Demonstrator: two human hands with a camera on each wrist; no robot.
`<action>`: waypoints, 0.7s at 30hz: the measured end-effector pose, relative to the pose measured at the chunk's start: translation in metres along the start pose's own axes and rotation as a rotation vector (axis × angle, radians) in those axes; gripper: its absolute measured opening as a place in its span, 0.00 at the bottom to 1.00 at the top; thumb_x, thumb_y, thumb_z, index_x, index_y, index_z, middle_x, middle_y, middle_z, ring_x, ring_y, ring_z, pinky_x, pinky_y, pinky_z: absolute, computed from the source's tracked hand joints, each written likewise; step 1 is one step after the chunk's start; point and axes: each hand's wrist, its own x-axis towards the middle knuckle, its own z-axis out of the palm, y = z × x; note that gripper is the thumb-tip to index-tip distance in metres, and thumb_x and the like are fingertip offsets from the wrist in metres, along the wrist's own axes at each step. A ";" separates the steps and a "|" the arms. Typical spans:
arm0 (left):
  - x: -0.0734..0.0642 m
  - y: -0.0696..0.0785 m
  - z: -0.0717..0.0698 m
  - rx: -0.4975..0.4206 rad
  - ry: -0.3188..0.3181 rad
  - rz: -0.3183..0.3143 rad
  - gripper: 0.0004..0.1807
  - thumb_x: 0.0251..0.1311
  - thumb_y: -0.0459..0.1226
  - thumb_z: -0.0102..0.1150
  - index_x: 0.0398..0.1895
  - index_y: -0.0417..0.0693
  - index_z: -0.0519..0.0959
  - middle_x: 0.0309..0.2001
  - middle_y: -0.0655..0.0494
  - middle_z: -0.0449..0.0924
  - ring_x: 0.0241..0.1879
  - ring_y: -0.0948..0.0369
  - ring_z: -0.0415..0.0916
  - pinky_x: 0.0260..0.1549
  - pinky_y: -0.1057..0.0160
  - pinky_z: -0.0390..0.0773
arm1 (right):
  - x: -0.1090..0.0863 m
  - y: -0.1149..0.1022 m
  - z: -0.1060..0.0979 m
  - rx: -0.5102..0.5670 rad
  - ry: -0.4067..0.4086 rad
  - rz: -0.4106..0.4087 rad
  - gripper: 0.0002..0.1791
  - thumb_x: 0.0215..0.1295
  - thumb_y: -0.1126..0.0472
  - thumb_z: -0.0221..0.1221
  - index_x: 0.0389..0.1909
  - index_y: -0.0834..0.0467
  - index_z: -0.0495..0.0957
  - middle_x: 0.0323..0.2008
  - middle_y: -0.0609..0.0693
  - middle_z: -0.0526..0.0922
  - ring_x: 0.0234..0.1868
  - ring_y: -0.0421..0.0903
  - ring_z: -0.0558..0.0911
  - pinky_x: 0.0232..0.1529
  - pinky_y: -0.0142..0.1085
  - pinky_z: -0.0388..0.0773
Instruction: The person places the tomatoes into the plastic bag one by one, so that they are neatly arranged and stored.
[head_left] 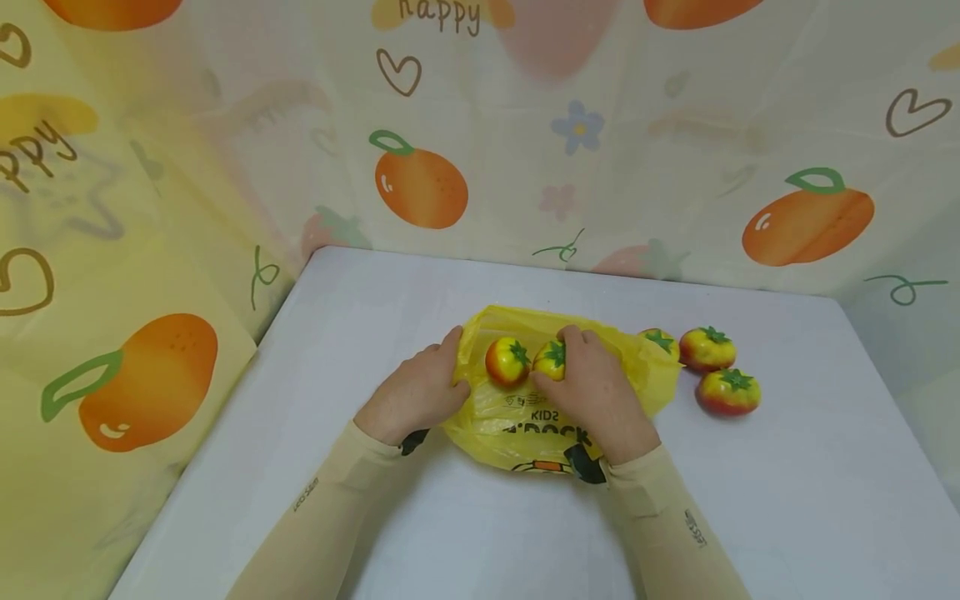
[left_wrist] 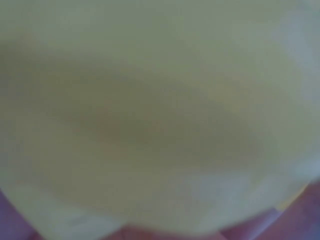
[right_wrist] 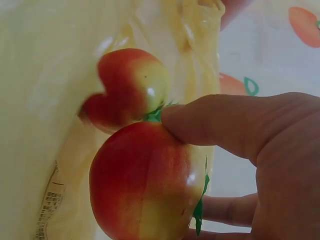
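The held fruit [head_left: 551, 362] is at the opening of the yellow bag [head_left: 487, 433], just beside a second fruit [head_left: 507, 362]. Its glossy skin could slip from a loose pinch, and the thin film might sag shut if released. The right hand [head_left: 596, 396] pinches the held fruit between thumb and fingers; the left hand [head_left: 416, 387] seems to grip the bag's edge, its wrist view being blurred.

The person wears a close-fitting, plain cream left sleeve [head_left: 322, 508] and a matching right sleeve [head_left: 660, 517], each marked with small dark lettering [head_left: 695, 528], hard to read. Black wrist pieces [head_left: 587, 465], partly hidden, show beside both cuffs [head_left: 637, 467].
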 end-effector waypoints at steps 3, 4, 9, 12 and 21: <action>0.000 0.000 0.000 0.002 -0.001 0.003 0.42 0.66 0.42 0.51 0.81 0.42 0.48 0.65 0.39 0.74 0.53 0.49 0.77 0.54 0.47 0.78 | 0.002 0.001 0.002 0.002 -0.003 0.014 0.39 0.62 0.40 0.62 0.67 0.57 0.63 0.48 0.55 0.72 0.42 0.51 0.76 0.41 0.40 0.78; 0.000 0.001 0.000 0.003 0.000 0.006 0.42 0.66 0.42 0.51 0.81 0.42 0.48 0.65 0.39 0.74 0.53 0.49 0.77 0.54 0.47 0.78 | 0.003 0.002 0.003 0.002 -0.004 0.015 0.39 0.63 0.40 0.62 0.67 0.57 0.63 0.48 0.55 0.72 0.42 0.51 0.76 0.41 0.40 0.78; 0.001 0.000 0.001 0.001 0.003 0.011 0.42 0.66 0.42 0.51 0.80 0.41 0.48 0.64 0.39 0.74 0.52 0.50 0.78 0.53 0.48 0.78 | 0.005 0.003 0.005 -0.007 0.001 0.008 0.38 0.62 0.40 0.62 0.64 0.58 0.64 0.45 0.55 0.72 0.41 0.52 0.75 0.39 0.40 0.76; 0.001 -0.001 0.002 0.007 0.001 0.014 0.42 0.66 0.42 0.51 0.81 0.41 0.48 0.64 0.39 0.74 0.50 0.51 0.78 0.51 0.49 0.79 | 0.006 0.005 0.006 -0.011 0.003 0.000 0.37 0.63 0.40 0.62 0.64 0.59 0.64 0.45 0.56 0.72 0.40 0.52 0.75 0.39 0.40 0.75; 0.002 0.000 0.004 0.010 -0.002 0.019 0.43 0.65 0.41 0.50 0.81 0.41 0.48 0.63 0.39 0.75 0.47 0.52 0.77 0.48 0.51 0.79 | 0.009 0.009 0.012 -0.005 0.009 -0.022 0.38 0.63 0.41 0.62 0.64 0.61 0.64 0.47 0.58 0.73 0.41 0.53 0.75 0.42 0.43 0.76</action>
